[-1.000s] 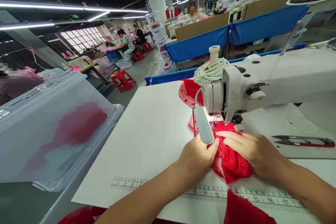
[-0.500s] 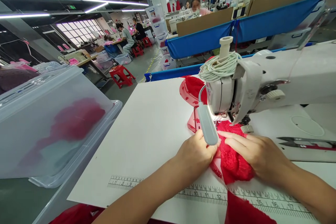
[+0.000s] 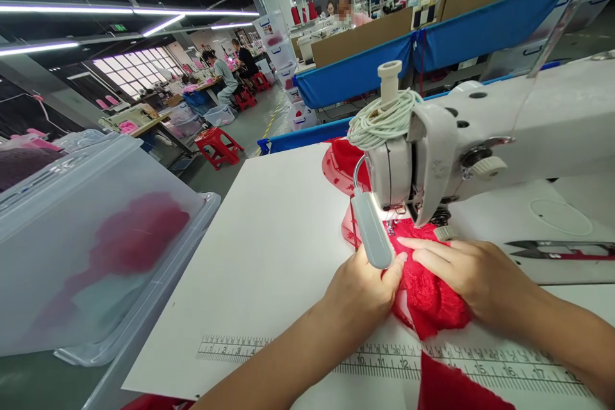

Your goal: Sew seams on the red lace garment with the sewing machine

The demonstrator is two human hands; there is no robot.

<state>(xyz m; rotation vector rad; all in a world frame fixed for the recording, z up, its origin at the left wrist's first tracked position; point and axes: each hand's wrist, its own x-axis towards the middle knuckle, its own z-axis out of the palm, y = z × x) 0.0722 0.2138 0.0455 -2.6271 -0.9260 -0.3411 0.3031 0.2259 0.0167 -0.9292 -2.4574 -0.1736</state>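
Observation:
Red lacy fabric [image 3: 427, 298] lies bunched on the white table under the head of a sewing machine [image 3: 528, 134]. My left hand [image 3: 358, 288] pinches its left edge between thumb and fingers, which a grey clip-on lamp [image 3: 372, 230] partly covers. Flat on top of the lace rests my right hand [image 3: 475, 275], fingers stretched toward the presser foot [image 3: 391, 227]. Sheer pink-red printed fabric [image 3: 336, 173] extends behind and left of the needle area. A plain red piece of cloth [image 3: 451, 387] hangs toward me at the table's front.
Thread snips [image 3: 562, 250] lie right of my right hand. A printed ruler [image 3: 379, 359] runs along the table front. Left of the table stands a translucent bin [image 3: 110, 243] with red contents. A red stool [image 3: 218, 147] and seated people are farther back.
The camera view has shifted slightly, moving the machine left in the picture. Both hands stay on the red fabric near the presser foot; my left thumb now shows more clearly beside the lamp.

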